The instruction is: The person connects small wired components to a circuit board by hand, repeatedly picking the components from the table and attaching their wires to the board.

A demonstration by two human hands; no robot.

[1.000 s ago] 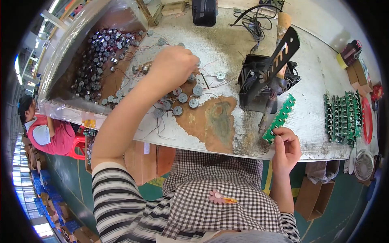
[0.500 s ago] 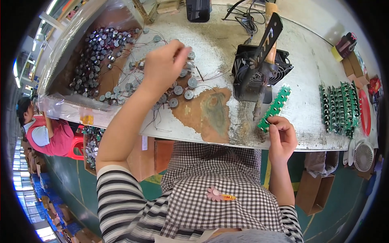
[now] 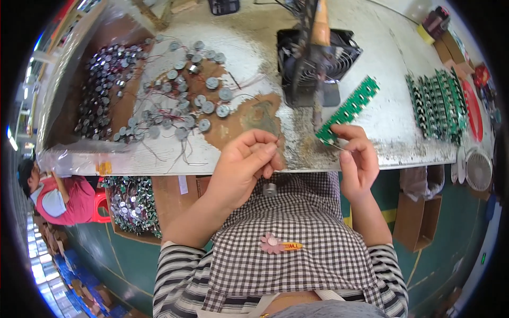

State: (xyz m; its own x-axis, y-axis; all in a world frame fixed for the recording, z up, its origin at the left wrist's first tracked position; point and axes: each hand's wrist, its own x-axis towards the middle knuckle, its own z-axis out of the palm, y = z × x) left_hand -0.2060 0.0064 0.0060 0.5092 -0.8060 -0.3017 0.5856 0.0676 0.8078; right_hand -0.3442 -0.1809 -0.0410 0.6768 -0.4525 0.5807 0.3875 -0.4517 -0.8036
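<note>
My left hand (image 3: 245,163) is at the table's near edge, its fingers pinched on the thin wires of a small round silver motor (image 3: 270,189) that dangles below it over my checked apron. A long green circuit board strip (image 3: 347,110) is gripped at its near end by my right hand (image 3: 358,153), and the strip slants away up to the right over the worn white table (image 3: 371,63). The two hands are close together, a few fingers' width apart. Beyond my left hand lie several loose round motors with wires (image 3: 196,106).
A black fan and stand (image 3: 313,58) rise just behind the hands. A heap of motors (image 3: 101,95) fills a plastic sheet at far left. Rows of green boards (image 3: 437,103) lie at right, next to a small white fan (image 3: 479,169). A seated person in red (image 3: 55,199) is at lower left.
My left hand has come back from the scattered motors to the table's near edge, bringing one motor by its wires. My right hand and the green strip have shifted slightly toward it.
</note>
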